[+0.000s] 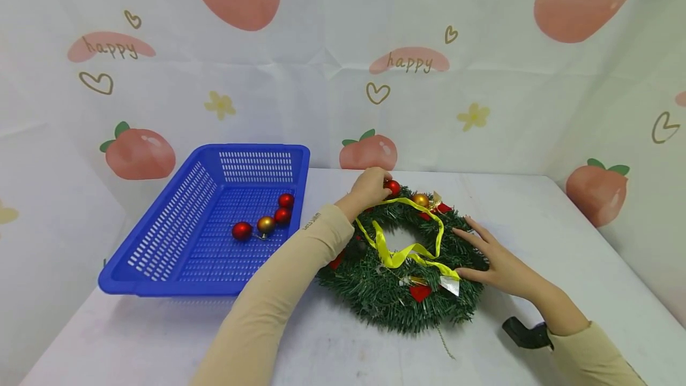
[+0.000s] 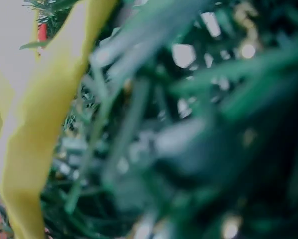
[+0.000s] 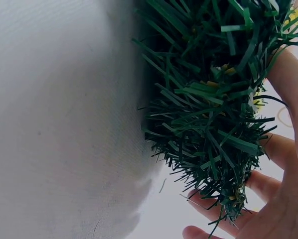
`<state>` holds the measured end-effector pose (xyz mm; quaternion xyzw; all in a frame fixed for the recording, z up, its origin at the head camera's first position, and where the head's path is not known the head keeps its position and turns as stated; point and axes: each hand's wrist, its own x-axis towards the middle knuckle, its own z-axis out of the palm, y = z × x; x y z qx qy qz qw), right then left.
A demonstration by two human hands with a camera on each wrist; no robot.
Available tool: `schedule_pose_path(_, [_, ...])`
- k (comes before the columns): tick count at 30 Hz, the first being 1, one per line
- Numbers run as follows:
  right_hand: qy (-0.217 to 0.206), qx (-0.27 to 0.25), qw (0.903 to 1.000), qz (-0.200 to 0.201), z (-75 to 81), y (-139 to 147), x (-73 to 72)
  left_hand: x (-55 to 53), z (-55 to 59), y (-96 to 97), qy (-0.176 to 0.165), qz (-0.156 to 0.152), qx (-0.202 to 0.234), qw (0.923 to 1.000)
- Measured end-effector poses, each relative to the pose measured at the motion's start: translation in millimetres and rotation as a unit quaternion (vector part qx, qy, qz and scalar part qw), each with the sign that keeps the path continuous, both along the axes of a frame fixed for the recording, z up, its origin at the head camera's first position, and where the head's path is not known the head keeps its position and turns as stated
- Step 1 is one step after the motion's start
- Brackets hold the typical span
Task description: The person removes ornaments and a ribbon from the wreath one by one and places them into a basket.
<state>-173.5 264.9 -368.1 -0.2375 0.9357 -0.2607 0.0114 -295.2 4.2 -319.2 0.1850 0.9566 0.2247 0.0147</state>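
A green wreath [image 1: 396, 308] lies on the table, dressed with ornaments and a loose yellow ribbon [image 1: 393, 258]. My left hand [image 1: 370, 190] reaches over its far left side, curled fingers at a red ball ornament [image 1: 393, 187] and apparently pinching it; its fingertips are partly hidden. In the left wrist view, blurred green needles [image 2: 189, 149] and the yellow ribbon [image 2: 44, 114] fill the picture. At the wreath's right edge rests my right hand [image 1: 501, 264], fingers spread and touching the needles. The right wrist view shows those fingers [image 3: 273, 147] loosely extended against the wreath's side [image 3: 209, 114].
To the left stands a blue plastic basket [image 1: 168, 288] holding several red and gold balls [image 1: 265, 224]. A gold ball [image 1: 420, 199] and red bows [image 1: 420, 292] sit on the wreath. Behind the white table [image 1: 579, 243] hangs a printed cloth [image 1: 321, 100].
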Motion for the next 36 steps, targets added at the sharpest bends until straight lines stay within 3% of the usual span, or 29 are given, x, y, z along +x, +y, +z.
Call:
schedule_pose_path(10, [0.0, -0.002, 1.0, 0.001, -0.8, 0, -0.2, -0.9, 5.6, -2.5, -0.006, -0.002, 0.045, 0.999])
schedule_pose_path(18, [0.004, -0.003, 1.0, 0.004, -0.5, 1, 0.1, -1.3, 20.9, -7.1, -0.004, -0.014, 0.098, 0.9951])
schedule_pose_path(23, [0.009, -0.006, 0.9999, 0.007, -1.3, 1, 0.3, 3.4, 32.2, -15.2, 0.007, -0.025, 0.123, 0.9921])
schedule_pose_path(27, [0.012, -0.003, 0.9999, 0.008, -1.5, 2, 0.0, 9.0, 38.5, -23.5, -0.004, -0.032, 0.15, 0.9881])
schedule_pose_path(36, [0.014, -0.002, 0.9999, 0.007, -1.6, 1, 0.0, 17.3, 42.1, -39.3, -0.007, -0.057, 0.177, 0.9825])
